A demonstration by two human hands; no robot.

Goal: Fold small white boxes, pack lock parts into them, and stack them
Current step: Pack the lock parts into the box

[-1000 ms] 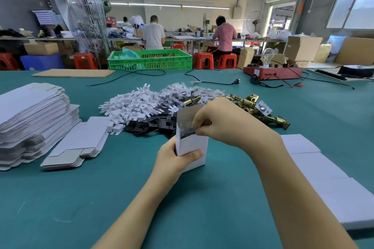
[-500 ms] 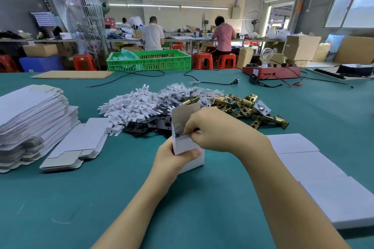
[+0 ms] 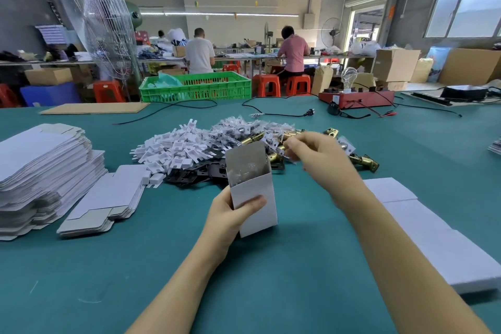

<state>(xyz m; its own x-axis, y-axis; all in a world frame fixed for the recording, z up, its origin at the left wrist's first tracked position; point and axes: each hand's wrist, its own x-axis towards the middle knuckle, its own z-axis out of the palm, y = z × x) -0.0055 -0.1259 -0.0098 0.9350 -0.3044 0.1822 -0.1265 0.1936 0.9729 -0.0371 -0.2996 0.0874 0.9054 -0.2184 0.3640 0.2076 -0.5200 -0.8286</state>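
Left thumb: the thumb (image 3: 253, 201) is pressing flat across the front face of a small white cardboard box (image 3: 254, 198), with the other fingers wrapping round behind it, out of sight.
Left hand: the left hand (image 3: 230, 218) is gripping the box upright just above the green felt-covered table (image 3: 244, 279).
Box contents: the top flap is standing open, and something dark and crinkled is showing inside the mouth; what it is cannot be told.
Right fingers: the fingers (image 3: 294, 148) of the right hand (image 3: 317, 160) are curling narrowly over the parts beyond the box, blurred; whether they are pinching anything cannot be told.
Parts under the right hand: a heap of brass-coloured metal latch parts (image 3: 363, 161) is lying there, touching a pile of small clear plastic bags of hardware (image 3: 238, 129).
Other parts: a pile of white plastic pieces (image 3: 173, 148) is sitting left of the bags, with black flat plates (image 3: 195, 175) at its near edge.
Box blanks: a tall stack of flat white box blanks (image 3: 40, 168) is resting at far left, with a low stack of flat blanks (image 3: 105, 200) just beside it.
Closed boxes: a row of closed white boxes (image 3: 433, 236) is lying along the right side under the right forearm.
Green crate: a green plastic slotted crate (image 3: 198, 88) is standing beyond the far table edge, holding a pale green bag.
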